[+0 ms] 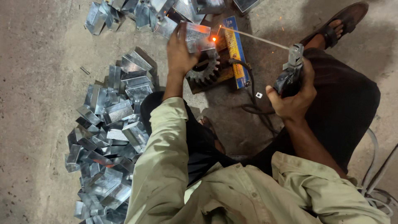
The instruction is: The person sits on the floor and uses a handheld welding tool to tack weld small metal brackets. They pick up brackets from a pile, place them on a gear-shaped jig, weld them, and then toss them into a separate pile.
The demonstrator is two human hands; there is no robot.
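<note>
Bare concrete floor (37,49) serves as the work surface. Left hand (179,49) grips a folded sheet-metal piece (198,35), pressing it down just above a toothed gear (205,70). Right hand (292,97), right of the gear, is clenched on an electrode holder (292,68); its welding rod (253,38) meets the piece at a glowing spark. Similar metal pieces (110,137) lie heaped left of the gear.

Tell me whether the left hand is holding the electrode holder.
No: the left hand steadies a metal piece; the right hand grips the electrode holder.
</note>
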